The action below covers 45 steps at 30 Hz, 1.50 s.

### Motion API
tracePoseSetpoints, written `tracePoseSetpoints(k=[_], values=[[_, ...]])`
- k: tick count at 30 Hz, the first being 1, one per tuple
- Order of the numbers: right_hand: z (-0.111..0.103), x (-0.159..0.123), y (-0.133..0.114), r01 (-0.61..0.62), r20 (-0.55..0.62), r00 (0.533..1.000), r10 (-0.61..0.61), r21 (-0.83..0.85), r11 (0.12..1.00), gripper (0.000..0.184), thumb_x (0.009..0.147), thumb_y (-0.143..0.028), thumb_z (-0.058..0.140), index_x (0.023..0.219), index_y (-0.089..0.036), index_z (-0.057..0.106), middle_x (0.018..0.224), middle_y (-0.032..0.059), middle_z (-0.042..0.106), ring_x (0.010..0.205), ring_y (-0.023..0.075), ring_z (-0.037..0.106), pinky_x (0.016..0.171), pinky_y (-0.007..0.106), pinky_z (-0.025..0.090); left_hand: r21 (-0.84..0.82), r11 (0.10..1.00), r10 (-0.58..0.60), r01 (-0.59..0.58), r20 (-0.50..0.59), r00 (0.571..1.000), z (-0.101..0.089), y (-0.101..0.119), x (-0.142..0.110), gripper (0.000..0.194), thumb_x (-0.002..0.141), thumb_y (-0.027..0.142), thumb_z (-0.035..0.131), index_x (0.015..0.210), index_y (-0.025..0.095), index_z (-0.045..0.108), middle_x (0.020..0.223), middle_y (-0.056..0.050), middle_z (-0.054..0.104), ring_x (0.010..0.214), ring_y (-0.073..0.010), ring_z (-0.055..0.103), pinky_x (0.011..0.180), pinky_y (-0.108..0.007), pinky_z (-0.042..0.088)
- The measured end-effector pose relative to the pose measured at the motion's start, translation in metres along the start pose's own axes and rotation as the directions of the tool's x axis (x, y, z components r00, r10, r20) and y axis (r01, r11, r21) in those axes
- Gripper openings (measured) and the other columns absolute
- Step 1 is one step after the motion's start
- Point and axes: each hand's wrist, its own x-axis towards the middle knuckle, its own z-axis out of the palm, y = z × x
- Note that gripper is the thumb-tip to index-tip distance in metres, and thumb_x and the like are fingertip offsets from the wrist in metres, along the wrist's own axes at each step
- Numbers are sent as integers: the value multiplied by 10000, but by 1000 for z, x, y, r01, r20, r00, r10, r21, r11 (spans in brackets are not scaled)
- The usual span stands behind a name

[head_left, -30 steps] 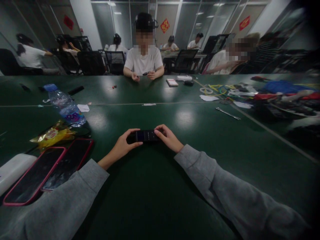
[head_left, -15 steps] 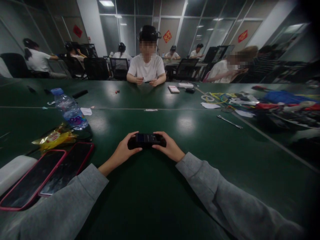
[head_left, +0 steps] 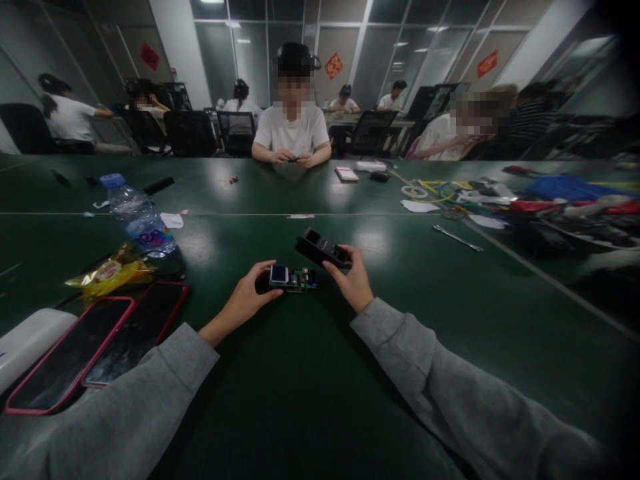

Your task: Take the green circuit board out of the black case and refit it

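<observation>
Between the thumb and fingers of my left hand [head_left: 247, 293] is a green circuit board [head_left: 299, 280] with a small display [head_left: 279, 274] at its left end and several small parts along it. My right hand [head_left: 354, 277] grips a black plastic cover [head_left: 320, 247] by its right end. The cover is tilted, up and to the right of the board, with a window opening at its far left end. Cover and board are apart. Whether the board sits in a lower shell cannot be made out.
To the left lie two red-edged phones [head_left: 70, 353], a white box-like object [head_left: 33, 343], a yellow snack packet [head_left: 110, 272] and a plastic bottle [head_left: 140, 217]. A wrench [head_left: 457, 238] and a heap of cables [head_left: 450, 193] lie to the right. Opposite sits a person [head_left: 293, 127] holding a small dark object.
My right hand has lifted the black cover off the device, up and to the right, exposing the circuit board. My left hand stays in nearly the same place, holding the board.
</observation>
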Motion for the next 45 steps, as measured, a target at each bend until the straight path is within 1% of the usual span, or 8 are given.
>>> tracePoseSetpoints(k=[4,16,20,24,28,32,40,45], values=[[1,1,12,-76,24,997,77,-44,996,472,731,-375,709,1117,-206,497,1054,88,588,940,254,567,873,460,462,3,1000,3,-3,-4,1000,0,-2,-1,641,787,300,698,1355,274,402,1357,-75,531,1286,-255,486,1084,-497,380],[0,-1,7,37,98,995,-8,-291,956,559,716,-357,728,1196,-177,504,1157,143,562,1077,332,487,934,531,418,44,999,30,-30,11,999,1,-4,-1,652,794,281,684,1372,266,384,1374,-86,511,1290,-266,478,1073,-520,380],[0,0,6,17,89,996,5,-239,971,462,759,-349,685,1158,-178,527,1090,129,585,1017,309,521,897,517,444,52,998,29,-30,12,1000,1,-5,0,644,795,291,685,1368,268,393,1372,-85,514,1286,-272,481,1067,-529,382],[-3,-3,-9,14,16,1000,-13,-61,998,483,803,-421,651,1207,-214,488,1135,106,567,1005,273,558,880,478,472,47,998,38,-37,-3,999,2,-5,0,639,786,260,694,1356,267,406,1355,-75,534,1272,-251,497,1081,-495,380],[-4,-11,-28,172,121,978,-170,-3,985,479,842,-400,624,1259,-233,457,1180,99,537,1083,260,537,938,451,456,43,998,55,-54,-12,998,3,-6,1,618,783,249,696,1335,251,417,1335,-79,557,1264,-240,512,1079,-474,392],[-2,-15,-32,245,277,932,-234,-5,969,493,866,-381,604,1302,-235,426,1208,108,518,1115,268,520,955,462,450,36,998,57,-56,-23,998,4,-10,3,617,783,261,695,1326,230,402,1326,-101,571,1266,-252,518,1075,-488,395],[0,-12,-26,226,528,829,-186,-12,974,532,803,-360,692,1266,-244,456,1178,97,536,1103,270,537,958,506,466,77,996,36,-33,-39,999,4,-6,1,685,781,294,698,1373,233,359,1364,-121,518,1277,-278,492,1070,-517,378],[-1,-11,-27,198,584,797,-151,-17,980,524,793,-342,702,1252,-258,464,1181,92,546,1094,272,545,945,510,473,90,995,45,-40,-49,998,5,-8,1,807,738,366,744,1410,240,315,1412,-141,450,1297,-303,452,1075,-545,351]])
